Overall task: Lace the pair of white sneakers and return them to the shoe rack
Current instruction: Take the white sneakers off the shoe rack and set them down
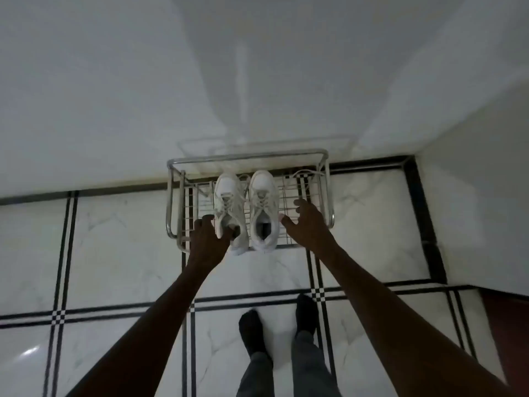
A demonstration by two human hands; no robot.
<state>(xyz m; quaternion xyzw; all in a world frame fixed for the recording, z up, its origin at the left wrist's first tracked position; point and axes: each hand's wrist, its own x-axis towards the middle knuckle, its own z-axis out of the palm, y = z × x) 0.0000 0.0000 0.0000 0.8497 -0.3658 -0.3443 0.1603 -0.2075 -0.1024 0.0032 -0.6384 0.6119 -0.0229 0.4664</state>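
Observation:
Two white sneakers stand side by side on the top shelf of a metal wire shoe rack (249, 159), toes toward the wall. My left hand (210, 234) grips the heel collar of the left sneaker (227, 196), fingers hooked into its opening. The right sneaker (263, 202) rests on the rack, its heel slightly over the front edge. My right hand (307, 220) hovers just right of that sneaker with fingers spread and nothing in it. A loose white lace (307, 173) lies on the rack's right side.
The rack stands against a white wall (114, 96) on a white marble floor (114, 239) with black inlay lines. A second wall (486, 196) closes the right side. My feet in dark socks (252, 330) stand in front of the rack.

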